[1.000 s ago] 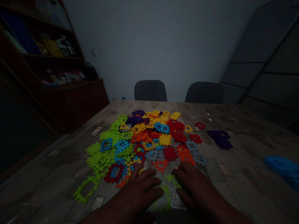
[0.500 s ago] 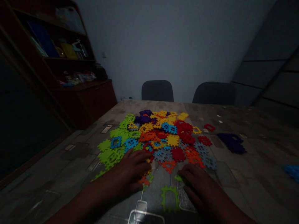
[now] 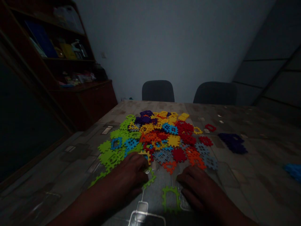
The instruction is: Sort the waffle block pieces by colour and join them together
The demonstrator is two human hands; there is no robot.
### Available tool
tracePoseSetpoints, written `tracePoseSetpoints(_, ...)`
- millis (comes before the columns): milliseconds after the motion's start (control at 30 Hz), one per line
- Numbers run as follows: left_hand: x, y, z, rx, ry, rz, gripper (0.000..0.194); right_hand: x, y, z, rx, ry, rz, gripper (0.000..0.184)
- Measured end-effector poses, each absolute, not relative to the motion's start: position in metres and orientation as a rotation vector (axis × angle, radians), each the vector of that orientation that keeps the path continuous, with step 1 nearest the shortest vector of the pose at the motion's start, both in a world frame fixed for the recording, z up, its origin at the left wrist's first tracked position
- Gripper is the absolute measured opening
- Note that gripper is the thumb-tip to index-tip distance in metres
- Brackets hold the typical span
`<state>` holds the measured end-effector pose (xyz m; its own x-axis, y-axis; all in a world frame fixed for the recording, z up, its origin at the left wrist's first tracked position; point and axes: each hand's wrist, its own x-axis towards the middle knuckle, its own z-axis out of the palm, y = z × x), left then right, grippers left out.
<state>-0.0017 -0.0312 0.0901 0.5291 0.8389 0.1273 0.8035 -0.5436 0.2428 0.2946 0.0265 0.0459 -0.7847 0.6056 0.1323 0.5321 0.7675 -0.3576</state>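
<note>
My left hand is at the near edge of a heap of interlocking plastic tiles, fingers curled together. A yellow window-frame tile shows just beyond its fingers, and a light green tile sticks out beside the thumb. What those fingers hold, if anything, is hidden. My right hand rests low over the table to the right, fingers bent and closed, with their undersides out of sight. Between the hands lies a green arched frame tile. An orange triangular tile lies past it, at the heap's front.
The heap spreads over the patterned tabletop: green tiles left, yellow ones and red ones further right. A purple stack and blue tiles lie apart at right. Two chairs stand behind the table.
My left hand has drawn slightly back and its fingers have curled in, uncovering the yellow frame tile. The orange piece under it and the green bit at my right fingertips no longer show.
</note>
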Motion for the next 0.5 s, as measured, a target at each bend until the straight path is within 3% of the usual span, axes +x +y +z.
tracePoseSetpoints(100,0.006,-0.035,0.093,2.55,1.464,0.171,0.024,0.291,0.022,0.046,-0.822,-2.822,0.421,0.025)
tracePoseSetpoints(300,0.018,-0.036,0.085,2.569,1.368,0.249,0.02,0.286,0.013,0.038,-0.688,-2.877,0.338,0.031)
tracePoseSetpoints(500,0.019,-0.04,0.093,2.582,1.172,0.392,0.023,0.289,0.019,0.045,-0.772,-2.858,0.319,0.01)
